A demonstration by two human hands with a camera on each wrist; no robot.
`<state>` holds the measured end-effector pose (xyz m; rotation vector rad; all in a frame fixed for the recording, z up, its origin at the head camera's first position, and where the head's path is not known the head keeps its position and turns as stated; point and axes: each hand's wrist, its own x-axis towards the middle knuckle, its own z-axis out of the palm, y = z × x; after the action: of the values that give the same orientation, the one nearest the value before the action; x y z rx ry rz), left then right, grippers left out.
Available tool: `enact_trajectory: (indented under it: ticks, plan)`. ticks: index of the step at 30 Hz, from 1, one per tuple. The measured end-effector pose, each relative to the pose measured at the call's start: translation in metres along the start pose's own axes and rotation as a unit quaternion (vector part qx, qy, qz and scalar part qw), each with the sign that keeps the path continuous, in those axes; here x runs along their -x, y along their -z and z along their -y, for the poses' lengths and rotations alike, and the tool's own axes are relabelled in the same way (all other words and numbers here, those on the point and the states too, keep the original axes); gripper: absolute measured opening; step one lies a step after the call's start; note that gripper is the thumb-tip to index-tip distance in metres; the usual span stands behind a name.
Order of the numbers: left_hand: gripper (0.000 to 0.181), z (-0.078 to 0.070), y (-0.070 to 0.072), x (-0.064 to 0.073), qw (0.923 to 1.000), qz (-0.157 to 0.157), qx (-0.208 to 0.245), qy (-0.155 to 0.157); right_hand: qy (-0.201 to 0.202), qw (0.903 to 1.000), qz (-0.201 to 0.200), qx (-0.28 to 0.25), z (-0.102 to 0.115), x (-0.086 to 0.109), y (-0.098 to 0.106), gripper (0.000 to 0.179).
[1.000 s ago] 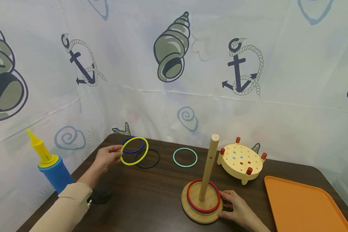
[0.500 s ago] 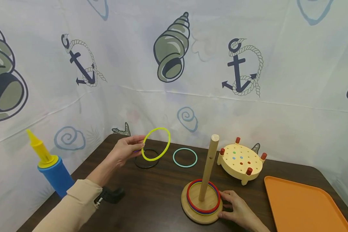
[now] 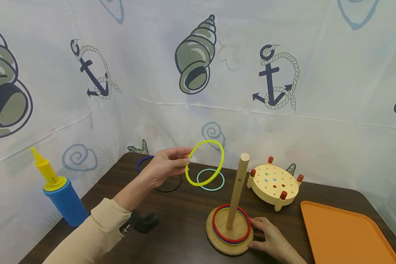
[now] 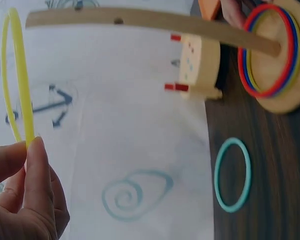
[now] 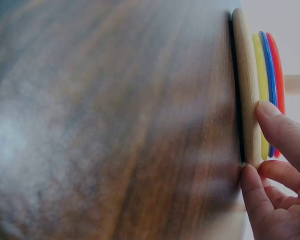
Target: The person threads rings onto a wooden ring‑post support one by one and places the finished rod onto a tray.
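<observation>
My left hand (image 3: 166, 165) pinches a yellow ring (image 3: 222, 158) between thumb and fingers, holding it tilted in the air left of the wooden post (image 3: 237, 190). In the left wrist view the ring (image 4: 24, 85) stands nearly edge-on, beside the post's top end. My right hand (image 3: 270, 238) grips the right edge of the post's round wooden base (image 3: 212, 234). Seen from the right wrist, thumb and fingers lie on either side of the base's rim (image 5: 247, 90). Stacked around the post on the base are a red ring (image 5: 277, 75), a blue ring (image 5: 268, 65) and another yellow ring (image 5: 260, 75).
A turquoise ring (image 3: 224, 180) lies behind the post; a black ring (image 3: 167, 191) and a dark blue ring (image 3: 138, 165) are partly hidden by my left hand. A pegged cream stool-like toy (image 3: 274, 181) and an orange tray (image 3: 346, 234) stand right, a blue-yellow pump (image 3: 64, 198) left.
My left hand has carried the yellow ring rightward and slightly up, from above the dark blue and black rings to near the post. The right hand stays on the base.
</observation>
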<state>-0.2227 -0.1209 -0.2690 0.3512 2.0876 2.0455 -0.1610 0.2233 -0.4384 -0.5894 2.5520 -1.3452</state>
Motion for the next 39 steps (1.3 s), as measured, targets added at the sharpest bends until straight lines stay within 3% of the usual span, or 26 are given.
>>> enact_trajectory:
  ticks: [9,18,26,39]
  plan:
    - [0.039,-0.014,-0.04,-0.004,0.9989,0.042,0.009,-0.016,-0.003,1.0,0.001,0.003,0.001,0.0,0.0,0.077]
    - [0.037,-0.005,-0.069,-0.016,0.9981,0.06,0.011,-0.006,-0.013,0.9999,0.008,0.005,0.001,0.0,0.002,0.08]
    - [0.036,0.028,-0.079,-0.024,0.9976,0.065,-0.008,0.022,-0.005,1.0,0.006,0.0,0.0,0.001,0.001,0.077]
    - [0.031,0.104,-0.078,-0.02,0.9955,0.022,-0.029,0.087,-0.008,0.9999,0.011,0.006,0.0,0.0,0.002,0.078]
